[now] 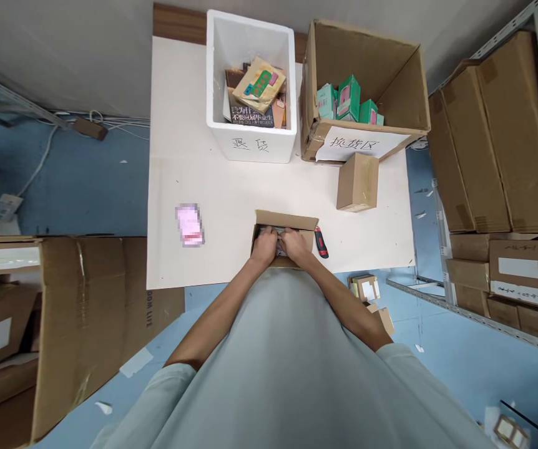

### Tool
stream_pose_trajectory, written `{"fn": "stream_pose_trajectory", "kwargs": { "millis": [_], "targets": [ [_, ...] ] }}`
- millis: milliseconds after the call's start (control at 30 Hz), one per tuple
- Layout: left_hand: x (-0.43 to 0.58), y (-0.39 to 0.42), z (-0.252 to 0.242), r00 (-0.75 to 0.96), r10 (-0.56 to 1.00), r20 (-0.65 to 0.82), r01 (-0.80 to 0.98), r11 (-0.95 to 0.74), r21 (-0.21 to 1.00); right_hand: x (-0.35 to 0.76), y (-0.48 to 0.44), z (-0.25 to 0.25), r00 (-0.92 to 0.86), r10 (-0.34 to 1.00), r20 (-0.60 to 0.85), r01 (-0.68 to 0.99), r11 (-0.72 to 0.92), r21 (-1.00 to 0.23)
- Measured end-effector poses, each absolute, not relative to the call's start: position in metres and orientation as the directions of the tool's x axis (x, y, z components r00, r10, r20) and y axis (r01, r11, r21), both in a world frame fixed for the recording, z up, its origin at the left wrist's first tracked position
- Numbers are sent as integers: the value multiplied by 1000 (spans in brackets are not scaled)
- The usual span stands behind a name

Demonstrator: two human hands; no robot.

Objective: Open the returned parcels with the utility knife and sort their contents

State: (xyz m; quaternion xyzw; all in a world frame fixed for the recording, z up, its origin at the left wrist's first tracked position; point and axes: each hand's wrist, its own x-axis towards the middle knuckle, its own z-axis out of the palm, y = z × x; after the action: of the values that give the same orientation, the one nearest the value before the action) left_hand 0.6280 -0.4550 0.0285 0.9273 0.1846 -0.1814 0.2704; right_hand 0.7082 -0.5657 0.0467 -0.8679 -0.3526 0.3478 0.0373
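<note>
Close to my body at the table's front edge is a small opened cardboard box, its back flap raised. My left hand reaches into its left half, fingers curled and pressed together. Beside it my right hand is curled the same way, its fingertips almost meeting the left ones. Between them shows a bit of greyish, wrapped-looking material; what exactly the fingers grip is too small to make out. Just right of the box lies a red and black utility knife, touched by neither hand.
On the white table stand a white foam box of books and a large carton with green boxes. A closed small carton stands right; a blurred pink item lies left. Shelved cartons and a big carton flank the table.
</note>
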Motion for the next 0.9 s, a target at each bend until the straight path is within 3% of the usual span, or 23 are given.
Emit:
{"fn": "stream_pose_trajectory", "kwargs": {
  "millis": [100,267,367,467,667,800,900],
  "targets": [
    [633,-443,58,902,212,-376,384,-794,472,717,-571,74,533,683,-500,606,-720,-338],
    [682,-413,112,966,236,-103,256,-827,501,767,-558,118,649,742,-170,632,-649,-422],
    [727,-395,124,961,277,-22,254,-843,473,804,-535,126,687,725,-47,635,-631,-445],
    [760,-383,115,949,309,-54,299,-840,452,826,-512,119,705,703,-89,612,-667,-425],
    [771,-381,76,935,290,-206,354,-822,447,830,-499,92,677,655,-336,563,-754,-338],
    [761,-381,60,946,236,-222,317,-815,484,829,-507,89,651,619,-440,550,-783,-288],
    [740,-377,64,962,234,-143,274,-807,524,819,-529,96,673,616,-410,555,-787,-272]
  ]
}}
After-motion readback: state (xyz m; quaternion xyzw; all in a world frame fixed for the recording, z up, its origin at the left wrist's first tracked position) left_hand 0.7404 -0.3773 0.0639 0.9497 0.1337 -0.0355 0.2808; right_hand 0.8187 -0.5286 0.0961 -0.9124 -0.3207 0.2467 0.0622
